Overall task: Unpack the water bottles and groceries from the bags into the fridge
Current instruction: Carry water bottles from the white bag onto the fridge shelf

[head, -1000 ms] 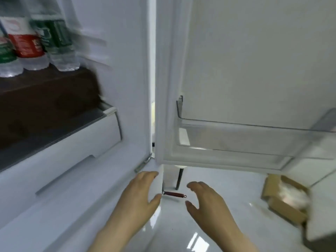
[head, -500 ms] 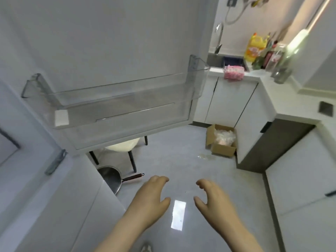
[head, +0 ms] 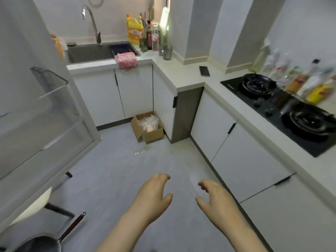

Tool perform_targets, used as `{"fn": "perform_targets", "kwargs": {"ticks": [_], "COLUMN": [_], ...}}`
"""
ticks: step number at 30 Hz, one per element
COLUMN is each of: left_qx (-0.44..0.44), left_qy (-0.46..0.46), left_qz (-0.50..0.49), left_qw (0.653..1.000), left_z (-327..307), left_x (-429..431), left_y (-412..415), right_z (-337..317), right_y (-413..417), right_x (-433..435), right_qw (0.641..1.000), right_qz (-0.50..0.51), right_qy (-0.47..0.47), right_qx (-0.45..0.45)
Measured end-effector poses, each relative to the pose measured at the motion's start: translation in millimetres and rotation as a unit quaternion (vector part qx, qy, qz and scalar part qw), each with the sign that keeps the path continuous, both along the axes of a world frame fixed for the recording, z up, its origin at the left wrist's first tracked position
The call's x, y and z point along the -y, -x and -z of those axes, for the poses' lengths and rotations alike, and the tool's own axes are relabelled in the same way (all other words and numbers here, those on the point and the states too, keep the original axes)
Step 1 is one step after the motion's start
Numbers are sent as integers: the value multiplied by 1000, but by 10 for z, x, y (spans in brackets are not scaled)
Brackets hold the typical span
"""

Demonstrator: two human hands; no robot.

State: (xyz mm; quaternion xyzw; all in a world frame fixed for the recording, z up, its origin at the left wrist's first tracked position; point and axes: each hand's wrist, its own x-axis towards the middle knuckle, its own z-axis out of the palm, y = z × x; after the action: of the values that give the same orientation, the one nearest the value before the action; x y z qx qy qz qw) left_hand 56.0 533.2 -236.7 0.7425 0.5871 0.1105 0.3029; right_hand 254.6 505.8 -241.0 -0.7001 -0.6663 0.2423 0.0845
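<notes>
Kitchen with grey floor (head: 118, 170): left hand (head: 154, 195) and right hand (head: 216, 199) hang side by side, slightly apart, fingers loosely curled, holding nothing. To the left stands the open fridge door (head: 16, 51), nearer the left hand; bags are not in view.

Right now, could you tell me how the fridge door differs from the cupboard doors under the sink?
The fridge door stands open; the cupboard doors are shut. The fridge door carries a clear shelf on its inner face; the cupboard doors are flat, with slim dark handles. The fridge door is at the left, nearer the camera; the cupboard doors lie beyond it, below the sink. Both are white.
</notes>
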Motion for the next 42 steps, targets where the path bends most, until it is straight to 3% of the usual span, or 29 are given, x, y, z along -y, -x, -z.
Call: {"fn": "perform_targets", "kwargs": {"ticks": [15, 32, 42], "left_qx": [48, 96, 138], "left_qy": [-39, -100, -90], "left_qz": [282, 407, 434], "left_qw": [957, 903, 886], "left_z": [-143, -518, -569], "left_x": [-577, -425, -833], "left_y": [-1938, -4376, -5432], "right_z": [-96, -438, -496], "right_y": [-1508, -3583, -4482], "right_x": [457, 927, 575], "right_qw": [945, 873, 845], "right_qz": [321, 461, 502], "right_qy": [-54, -161, -184], "right_qx": [-7, 11, 6]}}
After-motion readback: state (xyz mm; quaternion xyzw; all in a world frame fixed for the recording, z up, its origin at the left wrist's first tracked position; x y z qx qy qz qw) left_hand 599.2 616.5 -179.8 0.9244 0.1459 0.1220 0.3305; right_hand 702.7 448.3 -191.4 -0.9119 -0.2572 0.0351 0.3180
